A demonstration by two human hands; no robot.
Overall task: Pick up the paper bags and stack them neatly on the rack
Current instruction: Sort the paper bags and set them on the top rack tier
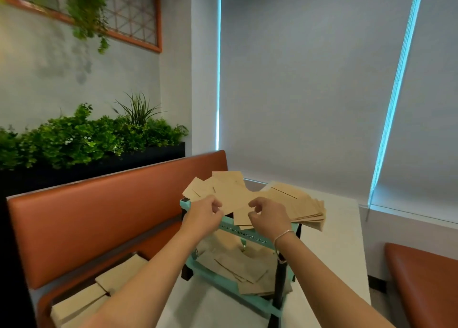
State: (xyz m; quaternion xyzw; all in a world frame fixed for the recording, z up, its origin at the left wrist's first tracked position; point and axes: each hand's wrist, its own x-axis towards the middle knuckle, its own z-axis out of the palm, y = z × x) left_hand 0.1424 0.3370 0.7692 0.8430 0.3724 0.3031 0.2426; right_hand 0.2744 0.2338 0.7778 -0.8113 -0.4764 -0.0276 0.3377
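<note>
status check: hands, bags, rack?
Left hand and right hand both pinch loose paper bags over the rack top shelf. Bags fanned, not squared. More bags on the bench seat. Nothing in the way.

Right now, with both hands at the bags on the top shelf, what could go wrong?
1. The paper bags on the top shelf are fanned out and overhang the right edge of the turquoise rack; a nudge could slide some off onto the white table.
2. The left hand and right hand grip only the near bags, so squaring them may push the far ones further out.
</note>
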